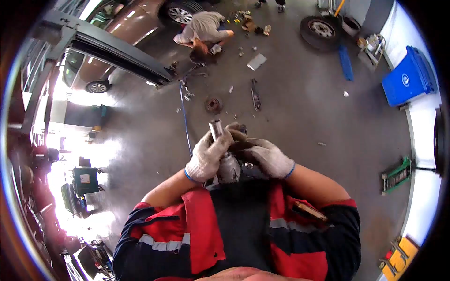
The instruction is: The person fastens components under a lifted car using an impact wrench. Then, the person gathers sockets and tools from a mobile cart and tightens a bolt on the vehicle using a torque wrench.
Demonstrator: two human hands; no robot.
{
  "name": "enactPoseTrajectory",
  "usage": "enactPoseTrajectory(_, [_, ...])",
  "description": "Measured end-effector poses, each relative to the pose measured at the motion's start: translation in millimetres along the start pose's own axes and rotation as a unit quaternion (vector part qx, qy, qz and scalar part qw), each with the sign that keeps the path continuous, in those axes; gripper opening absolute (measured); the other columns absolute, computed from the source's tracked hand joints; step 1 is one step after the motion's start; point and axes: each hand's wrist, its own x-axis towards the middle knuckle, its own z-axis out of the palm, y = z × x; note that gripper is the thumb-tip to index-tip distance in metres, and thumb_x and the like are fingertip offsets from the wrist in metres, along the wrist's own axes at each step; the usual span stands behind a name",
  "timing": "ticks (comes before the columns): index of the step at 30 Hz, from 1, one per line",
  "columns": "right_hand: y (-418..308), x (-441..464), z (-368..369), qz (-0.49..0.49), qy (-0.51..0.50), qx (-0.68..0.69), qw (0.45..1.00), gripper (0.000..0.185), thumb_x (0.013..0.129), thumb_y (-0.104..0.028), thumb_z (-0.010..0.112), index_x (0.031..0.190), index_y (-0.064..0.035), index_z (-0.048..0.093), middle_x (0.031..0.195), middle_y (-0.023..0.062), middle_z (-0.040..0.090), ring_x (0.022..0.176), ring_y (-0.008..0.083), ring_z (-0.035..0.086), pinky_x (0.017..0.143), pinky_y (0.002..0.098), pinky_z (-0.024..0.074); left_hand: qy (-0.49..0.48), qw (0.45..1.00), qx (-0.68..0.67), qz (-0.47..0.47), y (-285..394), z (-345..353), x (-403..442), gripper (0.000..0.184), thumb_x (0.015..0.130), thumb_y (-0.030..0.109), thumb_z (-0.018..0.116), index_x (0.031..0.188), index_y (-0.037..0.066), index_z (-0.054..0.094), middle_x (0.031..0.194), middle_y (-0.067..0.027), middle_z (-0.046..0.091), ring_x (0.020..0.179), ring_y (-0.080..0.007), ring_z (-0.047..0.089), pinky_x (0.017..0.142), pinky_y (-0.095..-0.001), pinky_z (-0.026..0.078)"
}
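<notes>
My left hand (210,153), in a soiled white knit glove with a blue cuff edge, is closed round a silver metal tube (216,128) held in front of my chest. The tube's open upper end points away from me. Below the fingers shows a wider grey metal body (229,169); whether it joins the tube I cannot tell. My right hand (268,155), gloved alike, has its fingers curled against dark parts beside the tube. Its blackened fingertips nearly meet those of my left hand. What exactly the right fingers grip is hidden.
On the floor ahead lie a rusty brake disc (213,105), a long dark tool (255,94) and a blue hose (185,119). Another person (202,28) bends near a lift post (119,54). A wheel (321,29), blue bin (407,77) and green jack (396,175) stand rightward.
</notes>
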Motion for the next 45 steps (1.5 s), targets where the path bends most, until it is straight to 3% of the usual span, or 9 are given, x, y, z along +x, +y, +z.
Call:
enactPoseTrajectory(2, [-13.2,-12.5,-17.9,-0.010,-0.029,-0.278,0.960,0.069,0.081,-0.018,0.074,0.143,0.0008,0.051,0.141,0.0252,0.056,0.132,0.0404,0.054,0.114,0.0427,0.0421,0.014,0.997,0.078,-0.019,-12.5,-16.3,-6.3,0.035,0.108,0.033,0.056,0.122,0.001,0.062,0.100,-0.0013,0.064,0.090,-0.0096,0.059,0.082,-0.0295,0.050])
enactPoseTrajectory(6, [28.1,14.2,8.1,-0.396,-0.011,-0.476,0.785,0.088,0.072,-0.018,0.074,0.152,-0.0022,0.040,0.152,0.0255,0.044,0.140,0.0433,0.043,0.116,0.0487,0.0375,0.047,0.999,-0.005,-0.006,-26.3,-14.9,-9.7,0.042,0.105,0.047,0.057,0.099,0.006,0.055,0.090,-0.0084,0.062,0.085,-0.0190,0.060,0.080,-0.0352,0.051])
enactPoseTrajectory(11, [41.5,34.0,20.4,-0.314,0.036,-0.433,0.844,0.090,0.084,-0.018,0.076,0.161,-0.0047,0.031,0.153,0.0219,0.048,0.137,0.0382,0.051,0.113,0.0437,0.0431,0.147,0.968,-0.202,0.027,5.1,-6.1,4.9,0.043,0.107,0.046,0.054,0.093,0.005,0.055,0.082,-0.0124,0.060,0.077,-0.0289,0.066,0.071,-0.0460,0.059])
enactPoseTrajectory(16, [23.9,71.0,9.5,-0.324,0.038,-0.017,0.945,0.064,0.088,-0.021,0.076,0.147,-0.0118,0.052,0.129,0.0184,0.068,0.113,0.0337,0.069,0.098,0.0396,0.0544,0.210,0.928,-0.304,0.046,41.5,-11.3,37.1,0.046,0.106,0.047,0.053,0.092,0.004,0.056,0.087,-0.0223,0.068,0.076,-0.0383,0.070,0.075,-0.0541,0.061])
enactPoseTrajectory(18, [-9.1,58.4,0.0,-0.338,0.072,-0.181,0.921,0.049,0.087,-0.022,0.076,0.133,-0.0107,0.061,0.119,0.0174,0.070,0.108,0.0355,0.069,0.093,0.0421,0.0554,0.168,0.940,-0.294,0.047,70.2,-5.2,36.9,0.043,0.106,0.046,0.055,0.096,0.005,0.055,0.090,-0.0232,0.069,0.077,-0.0366,0.071,0.075,-0.0536,0.062])
enactPoseTrajectory(21, [-62.7,29.1,2.8,-0.330,0.126,-0.404,0.844,0.034,0.085,-0.023,0.075,0.115,-0.0089,0.069,0.108,0.0166,0.072,0.101,0.0387,0.069,0.086,0.0463,0.0556,0.115,0.965,-0.229,0.056,106.3,3.0,40.7,0.041,0.105,0.046,0.058,0.100,0.005,0.059,0.091,-0.0211,0.069,0.077,-0.0337,0.072,0.073,-0.0509,0.062])
enactPoseTrajectory(27, [-148.6,35.6,10.4,-0.431,0.167,-0.565,0.683,0.063,0.084,-0.021,0.073,0.139,0.0012,0.053,0.111,0.0178,0.068,0.101,0.0368,0.066,0.084,0.0475,0.0519,-0.039,0.983,0.061,0.169,186.8,14.1,62.7,0.032,0.103,0.029,0.062,0.112,-0.002,0.062,0.102,-0.0154,0.070,0.087,-0.0249,0.071,0.082,-0.0379,0.060])
enactPoseTrajectory(32, [-221.1,74.7,-9.5,-0.535,0.381,-0.675,0.336,0.056,0.081,-0.016,0.066,0.132,0.0029,0.057,0.107,0.0144,0.061,0.096,0.0328,0.061,0.084,0.0457,0.0490,-0.066,0.942,0.100,0.312,260.3,6.4,97.4,0.022,0.095,0.021,0.070,0.106,0.003,0.065,0.087,-0.0039,0.065,0.082,-0.0123,0.064,0.076,-0.0299,0.053])
enactPoseTrajectory(45, [-393.1,110.6,10.6,-0.395,0.432,-0.779,0.224,0.069,0.084,-0.025,0.071,0.142,0.0027,0.045,0.116,0.0152,0.063,0.099,0.0302,0.068,0.087,0.0423,0.0535,-0.109,0.761,0.199,0.609,432.6,-18.4,183.3,0.024,0.099,0.021,0.066,0.094,-0.002,0.070,0.085,-0.0101,0.067,0.078,-0.0208,0.070,0.068,-0.0307,0.056])
